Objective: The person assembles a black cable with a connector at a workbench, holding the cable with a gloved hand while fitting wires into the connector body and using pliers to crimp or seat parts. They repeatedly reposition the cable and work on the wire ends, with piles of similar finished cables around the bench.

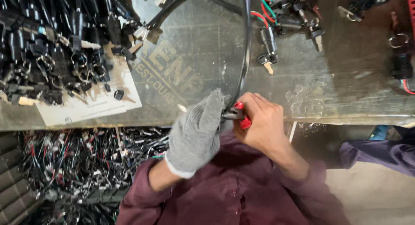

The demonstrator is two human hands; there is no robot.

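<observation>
Head view, looking down at a worn wooden workbench point(346, 91) with faded stencilled lettering on its top.

Left hand point(196, 134), in a grey knitted work glove, sits at the near bench edge with fingers curled closed around the lower end of a long black sheathed cable point(245, 56). Glove fingertips are pressed together on the cable, right where it meets the tool.

Right hand point(261, 121), bare, is wrapped tight around a pair of red-handled cutting pliers point(240, 114). Fingers are closed on the handles; only the red grip ends and a bit of dark metal head show between the two hands. Plier head is touching the cable at the glove fingertips. Can't tell if the blades are fully closed.

The cable runs up from the hands in a curve across the bench and leaves the top of the picture.

Around it:
- far left on the bench: heap of black switch-and-key assemblies with metal rings point(52, 47), lying partly on a white paper sheet point(90, 106)
- top centre-right: more black lock parts with red and green wires point(281, 17), near the cable's upper run
- far right: single black part with a key ring point(400, 56), well apart
- below the bench on the left: dense pile of thin cut wires, black, red and green point(82, 164)

The person wears maroon sleeves point(233, 190). Purple cloth point(380, 151) at right edge; can't tell what it belongs to.
</observation>
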